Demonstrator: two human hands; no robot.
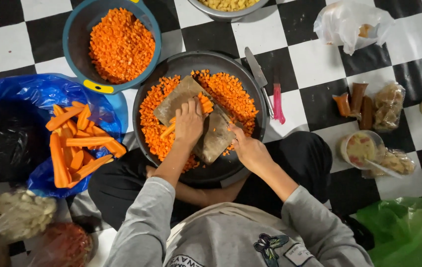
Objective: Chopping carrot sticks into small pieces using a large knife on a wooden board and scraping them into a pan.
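My left hand presses down on a bundle of carrot sticks lying on a worn wooden cutting board. The board sits inside a wide dark round tray heaped with diced carrot. My right hand grips a knife, whose blade rests across the board just right of my left hand's fingers.
A blue bowl of diced carrot stands at the back left. Carrot sticks lie on a blue plastic bag. A pink-handled knife rests by the tray. Bagged food, cups and a green bag lie on the right.
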